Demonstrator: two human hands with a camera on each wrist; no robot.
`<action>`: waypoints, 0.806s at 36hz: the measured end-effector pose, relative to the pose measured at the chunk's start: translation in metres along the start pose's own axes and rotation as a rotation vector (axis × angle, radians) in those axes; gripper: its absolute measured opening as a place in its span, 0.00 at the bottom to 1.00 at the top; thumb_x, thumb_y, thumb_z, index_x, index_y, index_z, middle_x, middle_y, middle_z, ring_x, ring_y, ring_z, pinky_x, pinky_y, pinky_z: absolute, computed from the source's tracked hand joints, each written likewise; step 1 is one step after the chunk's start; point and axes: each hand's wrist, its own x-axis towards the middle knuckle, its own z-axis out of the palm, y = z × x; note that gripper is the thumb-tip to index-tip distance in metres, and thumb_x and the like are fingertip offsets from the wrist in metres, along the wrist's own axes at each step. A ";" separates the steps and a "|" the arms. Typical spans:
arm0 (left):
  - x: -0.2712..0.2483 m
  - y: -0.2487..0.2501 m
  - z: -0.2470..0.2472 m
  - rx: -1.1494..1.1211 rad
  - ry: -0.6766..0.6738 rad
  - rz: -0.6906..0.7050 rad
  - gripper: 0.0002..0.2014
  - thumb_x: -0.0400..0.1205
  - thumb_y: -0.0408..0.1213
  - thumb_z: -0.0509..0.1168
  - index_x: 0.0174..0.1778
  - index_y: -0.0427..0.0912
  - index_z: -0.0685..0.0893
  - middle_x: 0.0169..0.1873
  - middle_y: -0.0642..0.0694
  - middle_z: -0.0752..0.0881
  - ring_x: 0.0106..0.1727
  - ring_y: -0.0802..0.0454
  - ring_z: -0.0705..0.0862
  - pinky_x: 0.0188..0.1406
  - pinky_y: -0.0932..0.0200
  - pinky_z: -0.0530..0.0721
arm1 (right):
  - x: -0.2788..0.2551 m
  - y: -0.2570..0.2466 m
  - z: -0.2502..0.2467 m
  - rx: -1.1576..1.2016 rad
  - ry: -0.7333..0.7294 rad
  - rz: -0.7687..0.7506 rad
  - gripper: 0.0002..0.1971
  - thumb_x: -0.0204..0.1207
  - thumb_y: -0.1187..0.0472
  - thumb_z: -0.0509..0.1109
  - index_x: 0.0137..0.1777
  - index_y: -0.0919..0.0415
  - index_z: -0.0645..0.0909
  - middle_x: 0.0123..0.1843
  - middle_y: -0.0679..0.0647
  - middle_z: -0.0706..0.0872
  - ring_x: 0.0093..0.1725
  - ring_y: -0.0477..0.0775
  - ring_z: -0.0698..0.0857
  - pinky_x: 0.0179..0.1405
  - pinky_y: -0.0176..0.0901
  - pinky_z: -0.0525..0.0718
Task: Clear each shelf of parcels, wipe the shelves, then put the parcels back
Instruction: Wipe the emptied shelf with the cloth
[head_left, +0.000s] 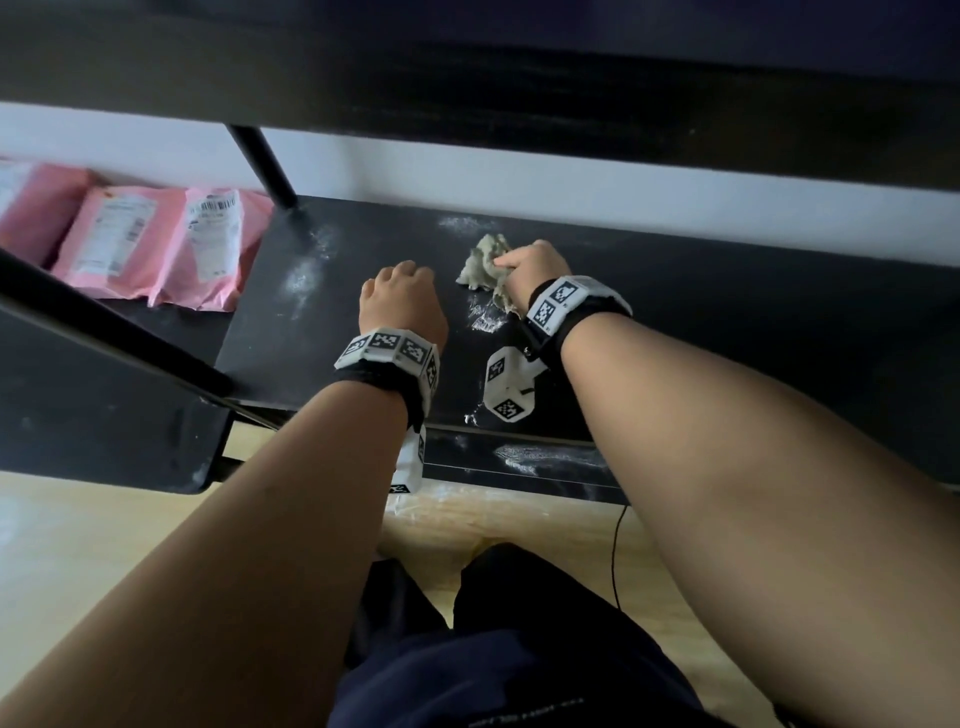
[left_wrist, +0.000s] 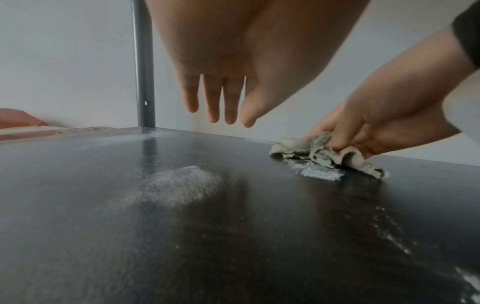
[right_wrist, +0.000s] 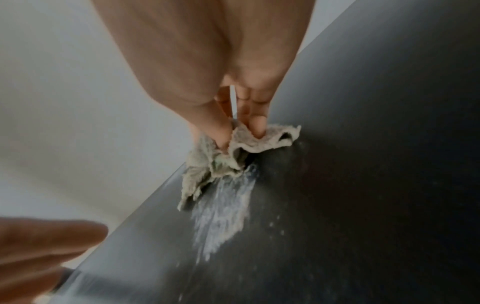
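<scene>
A pale grey-white wall (head_left: 467, 171) stands behind a black shelving unit whose upper board (head_left: 519, 93) crosses the top of the head view. A dark metal upright (head_left: 262, 166) rises at the rear left corner, and a second bar (head_left: 104, 332) runs diagonally at the front left. Light wooden flooring (head_left: 78, 545) lies below, crossed by a thin black cable (head_left: 615, 551).
</scene>
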 end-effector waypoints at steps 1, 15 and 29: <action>0.001 0.001 0.000 -0.001 0.002 0.001 0.23 0.78 0.28 0.57 0.71 0.41 0.76 0.72 0.44 0.74 0.75 0.43 0.68 0.76 0.49 0.62 | 0.000 0.000 -0.002 -0.037 -0.017 -0.051 0.14 0.79 0.55 0.69 0.49 0.67 0.88 0.39 0.56 0.86 0.35 0.51 0.83 0.26 0.34 0.70; 0.003 0.002 0.007 -0.020 0.018 -0.020 0.23 0.78 0.28 0.57 0.71 0.42 0.76 0.73 0.44 0.73 0.75 0.43 0.68 0.76 0.50 0.62 | 0.027 0.015 -0.059 -0.501 0.209 0.241 0.23 0.87 0.58 0.55 0.78 0.68 0.67 0.80 0.63 0.65 0.78 0.62 0.66 0.75 0.52 0.65; -0.004 -0.010 0.006 -0.002 -0.007 -0.064 0.24 0.79 0.28 0.57 0.73 0.43 0.75 0.74 0.45 0.72 0.76 0.44 0.67 0.77 0.51 0.61 | 0.031 -0.017 -0.027 -0.498 -0.043 0.061 0.29 0.84 0.50 0.61 0.82 0.59 0.61 0.81 0.60 0.62 0.78 0.64 0.64 0.77 0.57 0.66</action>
